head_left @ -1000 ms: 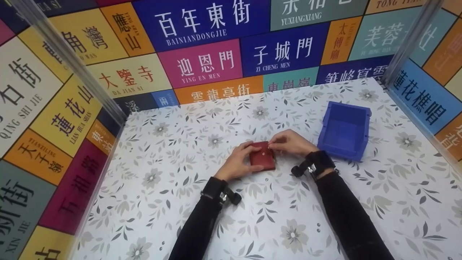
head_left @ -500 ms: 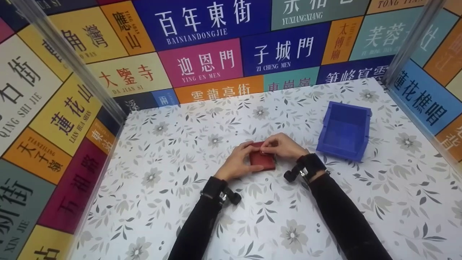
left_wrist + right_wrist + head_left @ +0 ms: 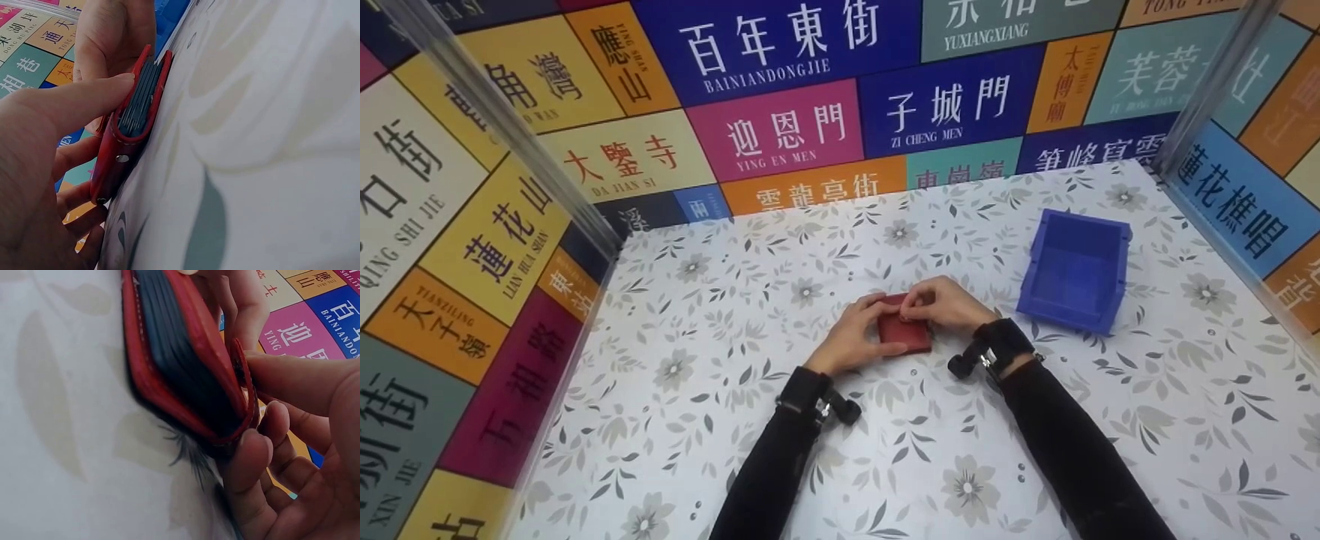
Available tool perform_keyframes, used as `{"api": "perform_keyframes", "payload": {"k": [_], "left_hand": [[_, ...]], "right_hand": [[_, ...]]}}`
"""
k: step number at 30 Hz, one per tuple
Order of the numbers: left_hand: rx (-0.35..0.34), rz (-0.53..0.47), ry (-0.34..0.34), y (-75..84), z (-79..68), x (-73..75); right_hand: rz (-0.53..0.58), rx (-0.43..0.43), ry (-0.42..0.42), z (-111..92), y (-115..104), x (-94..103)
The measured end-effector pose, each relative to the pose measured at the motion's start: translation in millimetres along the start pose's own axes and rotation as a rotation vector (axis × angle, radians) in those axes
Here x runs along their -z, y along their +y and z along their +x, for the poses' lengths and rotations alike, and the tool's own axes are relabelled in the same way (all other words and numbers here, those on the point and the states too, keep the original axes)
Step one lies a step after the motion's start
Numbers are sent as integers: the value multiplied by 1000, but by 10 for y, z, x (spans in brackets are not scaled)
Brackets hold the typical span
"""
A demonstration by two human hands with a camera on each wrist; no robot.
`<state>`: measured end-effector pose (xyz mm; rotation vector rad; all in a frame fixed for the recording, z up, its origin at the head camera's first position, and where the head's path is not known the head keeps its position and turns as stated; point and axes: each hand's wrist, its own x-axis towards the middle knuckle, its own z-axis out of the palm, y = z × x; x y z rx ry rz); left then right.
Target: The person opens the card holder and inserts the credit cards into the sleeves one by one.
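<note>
A small red leather card holder (image 3: 905,335) lies on the patterned tabletop, with dark sleeves stacked between its covers in both wrist views. My left hand (image 3: 849,337) grips it from the left, the thumb along the near edge and the fingers at the far side. My right hand (image 3: 949,303) comes from the right and pinches the narrow closing strap (image 3: 249,395) over the top cover. In the left wrist view a metal snap (image 3: 122,158) shows on the folded end. Whether the strap is fastened is hidden by the right fingers.
A blue plastic bin (image 3: 1076,270) stands to the right, beyond the right hand. Colourful printed panels (image 3: 780,131) enclose the back and both sides. White floral cloth (image 3: 720,450) covers the table.
My right hand has moved left across the card holder, bringing the strap over its top cover, and has then stayed almost still. The left hand keeps its place.
</note>
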<state>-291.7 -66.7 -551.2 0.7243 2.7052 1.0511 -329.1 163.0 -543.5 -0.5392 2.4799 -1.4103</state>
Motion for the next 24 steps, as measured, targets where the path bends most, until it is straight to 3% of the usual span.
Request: {"api": "perform_keyframes", "payload": {"k": [9, 24], "left_hand": [[5, 19, -3, -1, -9, -27], [6, 14, -3, -15, -12, -31]], "right_hand": [[51, 10, 18, -8, 40, -22], [34, -12, 1, -4, 39, -28]]}}
